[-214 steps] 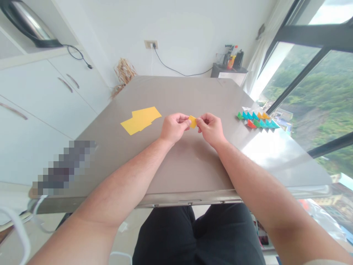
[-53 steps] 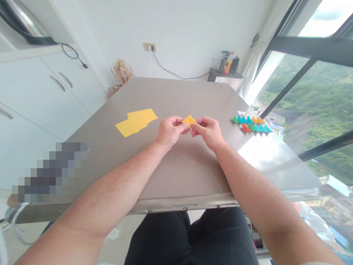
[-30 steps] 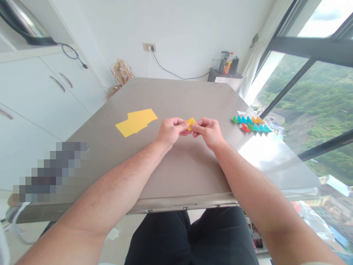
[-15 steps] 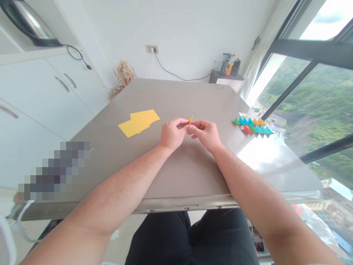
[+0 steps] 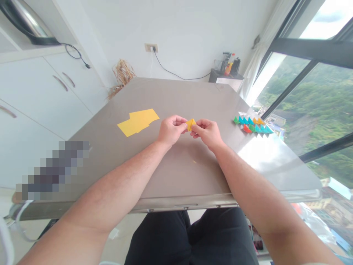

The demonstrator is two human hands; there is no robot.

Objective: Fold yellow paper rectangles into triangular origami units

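Folded yellow paper (image 5: 191,124) pinched between two hands, one at each side

The small folded piece sits between the fingertips, with the bench (image 5: 176,95) beneath it; it looks lifted clear, though the gap is hard to judge. One corner points to about 12 o'clock, and a crease slants across its face from roughly 7 to 1 o'clock. Too much is covered to call a true long axis.

The left hand (image 5: 171,129) comes in from 9 o'clock, thumb and forefinger nipping the left edge. The right hand (image 5: 206,131) comes in from between 3 and 4 o'clock, its thumb pressed on the lower right of the face, other fingers curled behind. Both grasp the paper, so neither is nearer; the right thumb covers more of its face.

Farther out at 9 o'clock, flat yellow sheets (image 5: 138,121) lie overlapping on the bench, well apart from the left hand. At 3 o'clock, well beyond the right hand, small folded paper boats (image 5: 257,129) stand in two rows, green, blue, orange and red.
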